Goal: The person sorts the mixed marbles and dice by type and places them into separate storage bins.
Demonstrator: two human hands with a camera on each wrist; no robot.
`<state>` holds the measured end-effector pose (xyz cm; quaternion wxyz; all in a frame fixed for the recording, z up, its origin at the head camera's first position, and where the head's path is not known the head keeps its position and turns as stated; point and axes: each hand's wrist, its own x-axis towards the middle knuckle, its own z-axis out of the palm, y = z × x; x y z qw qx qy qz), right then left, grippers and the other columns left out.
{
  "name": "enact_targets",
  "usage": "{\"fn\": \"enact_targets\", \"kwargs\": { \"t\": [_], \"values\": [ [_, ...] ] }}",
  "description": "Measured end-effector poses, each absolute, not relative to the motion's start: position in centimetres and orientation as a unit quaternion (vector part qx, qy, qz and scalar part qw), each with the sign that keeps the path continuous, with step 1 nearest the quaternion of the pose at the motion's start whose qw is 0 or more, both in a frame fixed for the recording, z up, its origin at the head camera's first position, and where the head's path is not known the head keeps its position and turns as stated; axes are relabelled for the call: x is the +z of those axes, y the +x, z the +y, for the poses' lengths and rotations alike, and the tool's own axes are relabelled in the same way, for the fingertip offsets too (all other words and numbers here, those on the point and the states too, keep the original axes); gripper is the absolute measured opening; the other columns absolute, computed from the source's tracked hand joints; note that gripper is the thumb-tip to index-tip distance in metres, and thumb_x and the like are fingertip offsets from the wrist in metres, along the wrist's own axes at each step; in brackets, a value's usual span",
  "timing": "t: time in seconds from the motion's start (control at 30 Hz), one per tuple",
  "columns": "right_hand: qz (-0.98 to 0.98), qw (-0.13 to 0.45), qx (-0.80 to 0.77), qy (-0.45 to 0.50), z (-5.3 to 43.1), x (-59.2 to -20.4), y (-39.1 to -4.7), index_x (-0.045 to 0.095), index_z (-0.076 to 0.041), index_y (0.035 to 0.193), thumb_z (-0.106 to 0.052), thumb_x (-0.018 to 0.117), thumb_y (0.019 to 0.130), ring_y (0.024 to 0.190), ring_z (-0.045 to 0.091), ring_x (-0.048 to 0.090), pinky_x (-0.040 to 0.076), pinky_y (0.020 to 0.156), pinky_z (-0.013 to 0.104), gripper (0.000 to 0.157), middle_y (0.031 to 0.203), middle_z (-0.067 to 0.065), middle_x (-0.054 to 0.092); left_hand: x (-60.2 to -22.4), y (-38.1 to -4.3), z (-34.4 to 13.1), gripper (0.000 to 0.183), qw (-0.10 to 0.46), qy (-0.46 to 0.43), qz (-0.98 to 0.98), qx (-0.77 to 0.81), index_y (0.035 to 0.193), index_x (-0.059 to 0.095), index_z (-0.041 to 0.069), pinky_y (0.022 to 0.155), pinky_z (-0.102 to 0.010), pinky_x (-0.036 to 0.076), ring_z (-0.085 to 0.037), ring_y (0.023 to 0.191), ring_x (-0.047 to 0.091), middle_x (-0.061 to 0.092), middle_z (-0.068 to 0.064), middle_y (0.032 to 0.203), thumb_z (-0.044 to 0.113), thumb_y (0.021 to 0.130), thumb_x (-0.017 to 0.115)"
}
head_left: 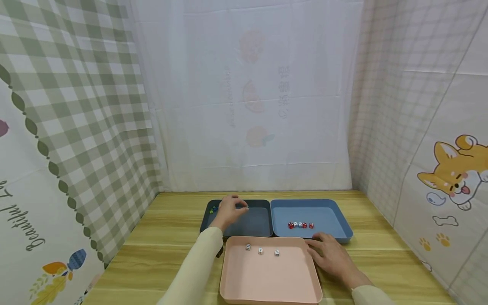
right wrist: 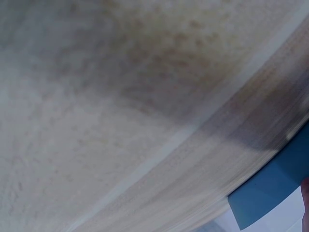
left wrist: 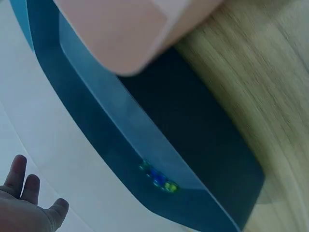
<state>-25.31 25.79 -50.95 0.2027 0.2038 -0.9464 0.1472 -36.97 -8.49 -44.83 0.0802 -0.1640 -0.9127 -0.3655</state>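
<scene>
My left hand (head_left: 230, 212) is over the dark tray (head_left: 263, 231), thumb and forefinger curved toward each other. A tiny pale spot shows at those fingertips in the head view; in the left wrist view the fingers (left wrist: 31, 186) look spread, so I cannot tell whether they pinch a die. Green and blue dice (left wrist: 158, 179) cluster at the dark tray's far left side. My right hand (head_left: 333, 256) lies at the pink tray's far right corner, fingertips at its rim, fingers loosely extended. Three white dice (head_left: 260, 250) sit spread along the far part of the pink tray (head_left: 270, 279).
A blue tray (head_left: 312, 207) stands right of the dark one, with a row of red and white dice (head_left: 300, 225) near its front. A small black object (head_left: 219, 252) lies left of the pink tray. Cloth curtains (head_left: 251, 106) surround the wooden table (head_left: 152, 254).
</scene>
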Motion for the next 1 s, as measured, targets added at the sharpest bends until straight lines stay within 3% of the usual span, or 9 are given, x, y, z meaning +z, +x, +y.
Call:
{"fn": "enact_targets", "kwargs": {
  "t": [0.33, 0.57, 0.73, 1.0],
  "values": [
    [-0.946, 0.203, 0.144, 0.206, 25.8, -50.8, -25.2, 0.076, -0.015, 0.114, -0.021, 0.073, 0.089, 0.101, 0.030, 0.058, 0.050, 0.086, 0.050, 0.026, 0.108, 0.007, 0.062, -45.1, -37.4, -11.3, 0.011, 0.098, -0.122, -0.907, -0.391, 0.099, 0.075, 0.012, 0.106, -0.066, 0.026, -0.047, 0.134, 0.035, 0.048, -0.023, 0.140, 0.020, 0.093, 0.070],
    [-0.949, 0.196, 0.142, 0.202, 25.8, -50.8, -25.2, 0.076, -0.017, 0.115, -0.022, 0.072, 0.090, 0.102, 0.030, 0.057, 0.049, 0.087, 0.050, 0.026, 0.109, 0.007, 0.062, -45.9, -37.4, -12.6, 0.014, 0.134, -0.135, -0.902, -0.388, 0.097, 0.075, 0.012, 0.098, -0.062, 0.038, -0.048, 0.125, 0.042, 0.054, -0.024, 0.130, 0.024, 0.093, 0.070],
    [-0.950, 0.193, 0.144, 0.200, 25.8, -50.7, -25.3, 0.076, -0.017, 0.115, -0.022, 0.073, 0.090, 0.102, 0.030, 0.057, 0.049, 0.088, 0.050, 0.026, 0.109, 0.007, 0.062, -45.9, -37.5, -12.9, 0.012, 0.108, -0.111, -0.910, -0.385, 0.099, 0.075, 0.009, 0.099, -0.063, 0.034, -0.048, 0.127, 0.041, 0.054, -0.023, 0.131, 0.019, 0.093, 0.070],
    [-0.949, 0.194, 0.145, 0.203, 25.8, -50.9, -25.3, 0.076, -0.018, 0.115, -0.023, 0.072, 0.090, 0.103, 0.029, 0.057, 0.049, 0.088, 0.050, 0.026, 0.109, 0.006, 0.062, -46.5, -37.7, -13.1, 0.013, 0.079, -0.089, -0.942, -0.315, 0.099, 0.076, 0.010, 0.094, -0.058, 0.043, -0.043, 0.123, 0.046, 0.057, -0.021, 0.126, 0.020, 0.093, 0.071]
  ]
}}
